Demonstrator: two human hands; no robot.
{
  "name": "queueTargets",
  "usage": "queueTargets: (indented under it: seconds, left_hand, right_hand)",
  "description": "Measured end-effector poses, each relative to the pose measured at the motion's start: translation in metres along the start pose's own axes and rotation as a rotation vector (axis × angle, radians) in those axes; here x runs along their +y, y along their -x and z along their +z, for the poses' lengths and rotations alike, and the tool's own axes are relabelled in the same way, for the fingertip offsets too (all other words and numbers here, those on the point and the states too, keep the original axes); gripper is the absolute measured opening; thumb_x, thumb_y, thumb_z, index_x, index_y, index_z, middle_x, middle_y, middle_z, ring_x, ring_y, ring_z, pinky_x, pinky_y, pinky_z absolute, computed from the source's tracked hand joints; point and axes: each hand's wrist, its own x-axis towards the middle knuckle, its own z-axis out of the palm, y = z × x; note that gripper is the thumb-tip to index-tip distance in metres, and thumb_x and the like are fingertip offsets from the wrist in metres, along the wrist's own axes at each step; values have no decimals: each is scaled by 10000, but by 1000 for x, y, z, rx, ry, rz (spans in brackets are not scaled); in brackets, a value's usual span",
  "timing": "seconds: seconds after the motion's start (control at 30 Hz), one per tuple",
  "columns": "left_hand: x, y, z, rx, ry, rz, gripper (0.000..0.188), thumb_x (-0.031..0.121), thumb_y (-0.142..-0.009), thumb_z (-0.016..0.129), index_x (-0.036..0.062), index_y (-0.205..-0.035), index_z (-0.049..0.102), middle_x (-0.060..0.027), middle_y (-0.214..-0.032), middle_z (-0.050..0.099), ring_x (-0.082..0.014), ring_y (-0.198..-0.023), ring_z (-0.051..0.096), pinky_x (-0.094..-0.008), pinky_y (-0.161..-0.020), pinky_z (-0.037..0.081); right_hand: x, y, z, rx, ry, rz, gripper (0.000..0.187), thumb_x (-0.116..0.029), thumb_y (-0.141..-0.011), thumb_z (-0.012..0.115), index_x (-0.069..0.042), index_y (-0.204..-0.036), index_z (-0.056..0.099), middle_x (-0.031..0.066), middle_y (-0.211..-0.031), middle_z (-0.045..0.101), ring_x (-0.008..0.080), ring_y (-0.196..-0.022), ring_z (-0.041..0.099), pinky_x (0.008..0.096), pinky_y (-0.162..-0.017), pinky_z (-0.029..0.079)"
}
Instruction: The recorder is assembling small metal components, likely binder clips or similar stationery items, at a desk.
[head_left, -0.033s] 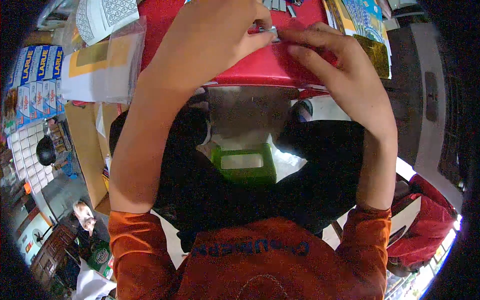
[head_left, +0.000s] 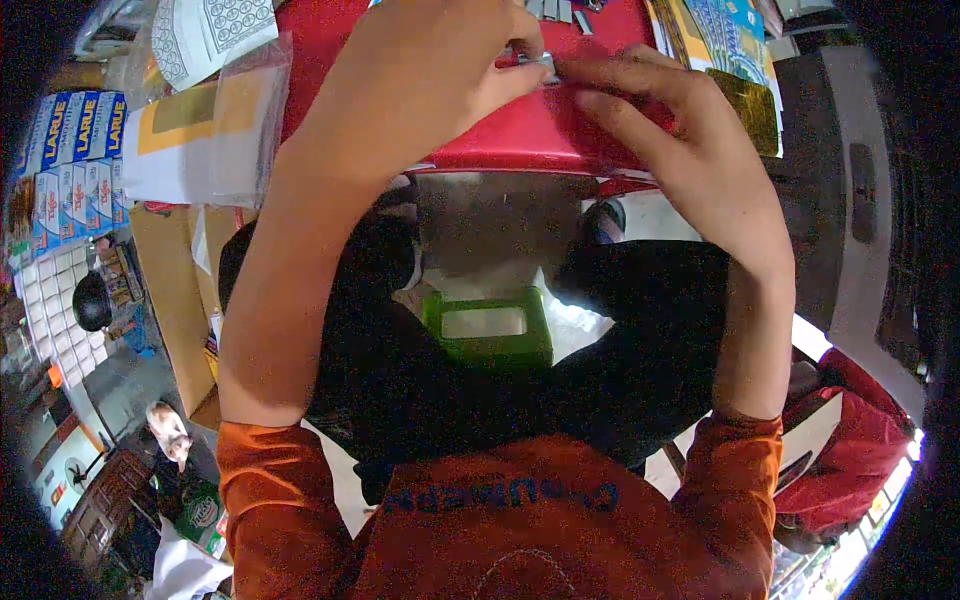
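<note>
- We see one small grey piece [head_left: 549,63] at the fingertips of the left hand [head_left: 455,65], apparently pinched there; the fingers partly cover it, so we cannot make out its full shape.
- We find it just above the red tabletop [head_left: 500,140] or touching it; we cannot tell which. The right hand [head_left: 665,110] reaches in from the other side, its fingertips just beside the piece.
- Beyond it we see several flat grey strips [head_left: 550,10] close together, cut off by the upper edge.
- We see one narrow strip [head_left: 583,22] lying slightly tilted to their right.

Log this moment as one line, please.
left hand: at small grey piece, grip unclear | right hand: close beside it | red table: more grey pieces beyond
</note>
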Motion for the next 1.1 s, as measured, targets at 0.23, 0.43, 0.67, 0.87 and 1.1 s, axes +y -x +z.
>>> queueTargets:
  seconds: [0.23,0.43,0.67,0.87,1.1]
  left_hand:
    - [10,-1,-6,-14,-30,-5,197,147,-872,782,-30,-959,779,-137,-973,688,-310,-970,641,-406,-863,528]
    - [4,1,-11,-56,89,-76,217,167,-879,781,-16,-994,787,-131,-995,697,-296,-977,652,-394,-888,533]
    - [-2,0,-19,-68,-47,-163,226,154,-895,779,2,-1058,746,-123,-1010,701,-285,-996,659,-409,-914,539]
    - [-4,3,-13,-73,13,-178,223,146,-897,777,17,-1070,719,-127,-997,689,-292,-1025,656,-414,-932,536]
    - [-2,0,-11,-97,13,-147,265,155,-890,786,-1,-1080,687,-145,-1004,685,-319,-1038,646,-428,-934,529]
  right_hand:
    - [15,-2,4,149,129,-153,284,-115,-1046,634,51,-1264,708,111,-1064,705,170,-1008,673,314,-933,505]
    - [2,-3,1,103,140,-68,276,-104,-1034,641,39,-1258,718,140,-1088,729,203,-1015,696,345,-958,520]
    - [5,-7,1,232,332,-262,295,-79,-997,655,10,-1271,722,151,-1034,720,271,-956,714,370,-897,538]
    - [-12,9,10,166,672,-224,393,-78,-973,634,-71,-1360,699,143,-1083,653,345,-1064,627,437,-945,434]
    - [-8,13,13,171,662,-187,419,-100,-991,615,-100,-1406,674,137,-1112,597,325,-1136,582,441,-945,392]
